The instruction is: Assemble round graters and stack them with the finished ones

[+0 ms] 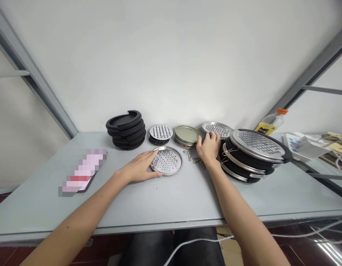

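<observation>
My left hand (143,166) rests at the left edge of a round metal grater disc (167,161) lying on the table, its thumb stretched along the near rim. The fingers are apart. My right hand (209,148) is beside the gold-coloured round lids (188,134), in front of a stack topped by a rimmed grater disc (217,129). Its fingers are bent and slightly spread; whether they touch that stack is unclear. Small metal clips (199,163) lie just left of my right wrist. A smaller stack of grater discs (161,132) stands behind the single disc.
Black round holders (125,129) are stacked at the back left. A phone (84,171) lies at the left. On the right stand assembled black graters (255,155), a bottle with an orange cap (272,122) and a white box (306,146). The table (159,207) meets a wall behind.
</observation>
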{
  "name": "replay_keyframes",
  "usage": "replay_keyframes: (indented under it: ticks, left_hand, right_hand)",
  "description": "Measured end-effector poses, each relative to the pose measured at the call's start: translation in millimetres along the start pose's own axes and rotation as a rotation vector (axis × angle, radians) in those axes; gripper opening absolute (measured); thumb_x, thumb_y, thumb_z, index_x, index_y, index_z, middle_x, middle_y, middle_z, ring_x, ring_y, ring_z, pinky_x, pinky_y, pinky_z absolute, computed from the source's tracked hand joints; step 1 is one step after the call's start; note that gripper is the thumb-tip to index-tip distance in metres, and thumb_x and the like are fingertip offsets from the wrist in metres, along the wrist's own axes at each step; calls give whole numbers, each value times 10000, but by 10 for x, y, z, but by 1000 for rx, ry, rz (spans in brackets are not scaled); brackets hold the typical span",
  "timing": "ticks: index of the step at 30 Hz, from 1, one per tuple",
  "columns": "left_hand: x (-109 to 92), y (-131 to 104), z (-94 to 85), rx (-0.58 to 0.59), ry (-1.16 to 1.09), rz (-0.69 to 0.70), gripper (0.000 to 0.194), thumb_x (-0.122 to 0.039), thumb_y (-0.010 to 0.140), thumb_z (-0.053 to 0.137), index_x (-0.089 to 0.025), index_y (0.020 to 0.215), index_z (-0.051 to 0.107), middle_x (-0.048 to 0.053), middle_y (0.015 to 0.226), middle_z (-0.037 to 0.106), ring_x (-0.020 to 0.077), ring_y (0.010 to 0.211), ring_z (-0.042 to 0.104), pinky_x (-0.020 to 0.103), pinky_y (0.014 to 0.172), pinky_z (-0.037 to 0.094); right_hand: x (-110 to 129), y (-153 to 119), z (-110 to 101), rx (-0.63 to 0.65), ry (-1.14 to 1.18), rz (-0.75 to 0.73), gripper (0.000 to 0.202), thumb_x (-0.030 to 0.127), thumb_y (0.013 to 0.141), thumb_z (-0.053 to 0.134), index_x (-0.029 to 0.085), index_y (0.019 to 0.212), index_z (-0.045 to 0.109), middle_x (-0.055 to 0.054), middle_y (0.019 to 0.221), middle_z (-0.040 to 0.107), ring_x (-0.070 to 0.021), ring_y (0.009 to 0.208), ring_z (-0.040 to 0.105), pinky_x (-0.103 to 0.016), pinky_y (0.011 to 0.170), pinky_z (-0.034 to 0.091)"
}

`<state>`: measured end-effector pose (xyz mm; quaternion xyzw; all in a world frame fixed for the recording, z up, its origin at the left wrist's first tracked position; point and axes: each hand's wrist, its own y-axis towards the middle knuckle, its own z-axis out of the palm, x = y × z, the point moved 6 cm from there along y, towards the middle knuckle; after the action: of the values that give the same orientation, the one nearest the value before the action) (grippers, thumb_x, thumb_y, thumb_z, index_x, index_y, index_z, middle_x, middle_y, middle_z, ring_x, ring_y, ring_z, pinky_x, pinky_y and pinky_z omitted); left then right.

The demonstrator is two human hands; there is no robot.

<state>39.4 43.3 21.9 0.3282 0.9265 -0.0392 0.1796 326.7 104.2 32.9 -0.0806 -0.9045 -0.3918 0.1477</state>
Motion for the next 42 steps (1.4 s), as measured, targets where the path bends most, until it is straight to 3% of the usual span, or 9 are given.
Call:
replay_keyframes:
  ticks: [8, 21, 33, 42]
  left_hand:
    - [18, 0, 19, -11, -10, 17, 942, -684, 815, 523, -211, 1525, 123, 130, 1553, 261, 319, 1407, 279, 444, 1133, 262]
    - [16, 0, 24, -8, -5, 8, 931, -683, 821, 517, -217, 1526, 126, 120, 1558, 253, 319, 1411, 270, 450, 1135, 260]
    - [5, -2, 13, -22, -14, 8, 937, -679, 811, 535, -213, 1524, 144, 116, 1552, 267, 329, 1403, 285, 456, 1136, 268]
    - [-15, 0, 13, -8, 11, 14, 945, -679, 820, 517, -169, 1522, 141, 137, 1555, 251, 316, 1412, 269, 430, 1143, 249]
  right_hand:
    - [-38, 41, -19, -23, 154, -13, 440, 338, 892, 401, 6, 1137, 556, -278, 1265, 490, -345, 1270, 369, -530, 1084, 300]
    - [-24, 82, -122, -76, 179, -38, 456, 375, 813, 524, 28, 1104, 575, -251, 1245, 498, -342, 1277, 378, -501, 1098, 306]
    - [217, 21, -210, -89, 206, -156, 444, 388, 845, 510, 77, 1159, 549, -220, 1268, 488, -335, 1340, 327, -527, 1096, 308]
    - [553, -66, -474, -101, 336, -288, 252, 224, 797, 508, 176, 1034, 577, -153, 1194, 543, -300, 1275, 429, -509, 1063, 367]
